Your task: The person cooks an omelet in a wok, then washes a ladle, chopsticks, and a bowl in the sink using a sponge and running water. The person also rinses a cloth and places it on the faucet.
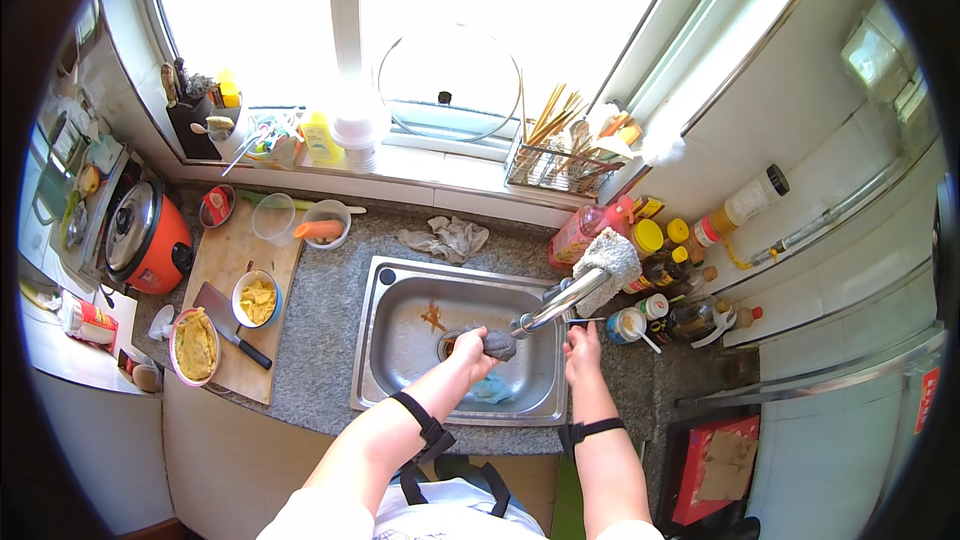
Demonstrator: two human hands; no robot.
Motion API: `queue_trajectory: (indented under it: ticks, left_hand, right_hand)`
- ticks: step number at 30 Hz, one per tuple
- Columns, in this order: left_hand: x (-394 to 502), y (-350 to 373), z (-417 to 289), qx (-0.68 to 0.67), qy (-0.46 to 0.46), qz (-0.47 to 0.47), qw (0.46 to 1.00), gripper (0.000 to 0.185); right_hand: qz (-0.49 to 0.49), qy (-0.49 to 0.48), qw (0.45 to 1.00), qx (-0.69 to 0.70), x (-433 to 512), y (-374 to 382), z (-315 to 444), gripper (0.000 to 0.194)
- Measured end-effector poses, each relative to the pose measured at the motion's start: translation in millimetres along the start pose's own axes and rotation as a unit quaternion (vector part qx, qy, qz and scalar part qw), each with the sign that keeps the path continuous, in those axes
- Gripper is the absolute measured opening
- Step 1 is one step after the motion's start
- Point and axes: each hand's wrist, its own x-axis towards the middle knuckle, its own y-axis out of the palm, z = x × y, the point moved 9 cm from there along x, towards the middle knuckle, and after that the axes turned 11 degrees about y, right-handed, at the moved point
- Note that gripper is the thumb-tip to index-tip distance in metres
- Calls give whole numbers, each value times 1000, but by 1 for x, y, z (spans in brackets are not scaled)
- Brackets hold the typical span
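My left hand (474, 356) grips a dark grey cloth or scrubbing pad (499, 343) just below the spout of the chrome faucet (559, 305), over the stainless steel sink (405, 315). Past the sink's right rim, my right hand (583, 352) has its fingertips at the faucet's thin lever (586, 320), thumb and fingers apart. Whether they press on the lever is hard to tell. A light blue cloth or bag (492, 388) lies in the basin below my left forearm. Orange-brown peelings (432, 317) rest near the drain (448, 345), which my left hand partly hides.
A crumpled rag (448, 238) lies behind the sink. Bottles and jars (667, 259) crowd the right corner. Leftward, a wooden cutting board (259, 367) bears a cleaver (225, 315) and a bowl of yellow food (257, 301); another filled bowl (195, 347) overlaps its edge. A red rice cooker (154, 247) stands beyond.
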Motion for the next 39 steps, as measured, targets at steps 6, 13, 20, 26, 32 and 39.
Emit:
queue_trajectory:
  ticks: [6, 13, 20, 26, 32, 39]
  left_hand:
    - [-32, -2, 23, 154, -61, 82, 983, 32]
    - [-86, 21, -1, 270, -122, 271, 916, 48]
    - [-94, 23, -5, 142, -182, 307, 923, 18]
    - [-77, 19, -12, 293, -150, 326, 886, 23]
    - [-61, 16, -25, 515, -4, 261, 817, 21]
    - [-52, 37, -38, 756, 303, 279, 509, 32]
  right_hand:
    - [183, -28, 977, -108, -33, 76, -96, 58]
    - [477, 221, 848, -62, -67, 144, -84, 51]
    - [464, 148, 866, -114, -91, 178, -47, 29]
    - [456, 101, 868, -171, -85, 197, -47, 35]
    - [358, 82, 895, -254, -51, 192, -67, 27]
    - [192, 24, 926, -325, -24, 178, -78, 27]
